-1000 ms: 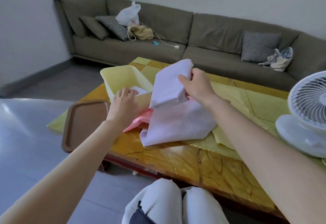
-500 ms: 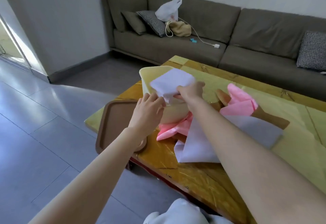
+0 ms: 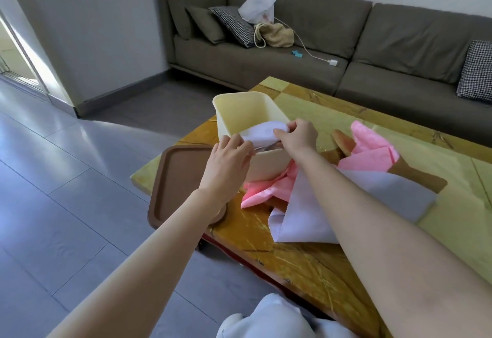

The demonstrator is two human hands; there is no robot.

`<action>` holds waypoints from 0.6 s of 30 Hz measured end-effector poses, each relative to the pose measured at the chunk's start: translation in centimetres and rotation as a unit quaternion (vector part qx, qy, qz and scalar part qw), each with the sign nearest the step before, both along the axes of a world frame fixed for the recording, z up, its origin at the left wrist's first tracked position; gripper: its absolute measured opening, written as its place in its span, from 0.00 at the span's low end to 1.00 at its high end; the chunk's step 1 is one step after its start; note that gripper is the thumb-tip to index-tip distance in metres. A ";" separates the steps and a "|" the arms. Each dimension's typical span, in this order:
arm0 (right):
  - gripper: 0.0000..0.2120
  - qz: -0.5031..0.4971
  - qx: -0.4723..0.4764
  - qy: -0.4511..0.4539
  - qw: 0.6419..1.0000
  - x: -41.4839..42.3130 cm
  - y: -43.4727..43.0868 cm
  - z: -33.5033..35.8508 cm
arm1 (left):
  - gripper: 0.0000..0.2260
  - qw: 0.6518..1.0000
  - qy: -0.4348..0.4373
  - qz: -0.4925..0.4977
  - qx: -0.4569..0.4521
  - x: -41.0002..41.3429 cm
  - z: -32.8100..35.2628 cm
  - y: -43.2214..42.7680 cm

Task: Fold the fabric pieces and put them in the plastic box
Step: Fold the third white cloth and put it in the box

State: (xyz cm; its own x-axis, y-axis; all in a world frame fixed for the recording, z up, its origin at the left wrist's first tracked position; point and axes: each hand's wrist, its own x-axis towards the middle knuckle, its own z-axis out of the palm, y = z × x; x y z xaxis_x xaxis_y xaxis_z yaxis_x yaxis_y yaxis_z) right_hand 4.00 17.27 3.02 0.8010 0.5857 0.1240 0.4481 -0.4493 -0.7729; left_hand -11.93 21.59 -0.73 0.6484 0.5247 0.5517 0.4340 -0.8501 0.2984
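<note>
A cream plastic box [image 3: 246, 110] stands at the left end of the yellow table [image 3: 306, 263]. Inside it lies a folded pale lilac fabric piece [image 3: 262, 133]. My right hand [image 3: 298, 135] pinches that piece at its right edge, just over the box's near rim. My left hand [image 3: 229, 158] grips the box's near left corner, fingers curled over the rim. Beside the box lie a loose lilac fabric [image 3: 314, 212] and crumpled pink fabric [image 3: 370, 151], partly under my right forearm.
A brown tray-like lid [image 3: 175, 178] overhangs the table's left edge beside the box. A grey sofa [image 3: 319, 53] with cushions and a white plastic bag [image 3: 259, 5] stands behind the table. Tiled floor lies to the left.
My right hand has lowered the folded lilac piece from above the box down into it. My left hand stays at the box's near corner. The view has tilted left and down.
</note>
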 end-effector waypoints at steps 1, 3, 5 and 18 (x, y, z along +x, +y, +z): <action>0.09 -0.007 0.011 -0.008 1.000 -0.1 0.0 0.0 | 0.05 1.000 0.000 0.001 -0.002 0.0 0.0 0.0; 0.14 0.001 -0.028 -0.049 0.998 -0.2 0.0 -0.1 | 0.05 1.000 0.004 0.002 -0.003 0.1 0.0 -0.1; 0.18 0.009 -0.107 -0.108 0.988 -0.3 -0.2 -0.2 | 0.06 1.000 0.010 0.005 0.002 0.1 0.0 -0.2; 0.26 0.182 -0.232 -0.140 0.945 -1.7 -15.4 -7.3 | 0.13 0.962 0.202 -0.050 -0.179 3.2 -5.0 -8.6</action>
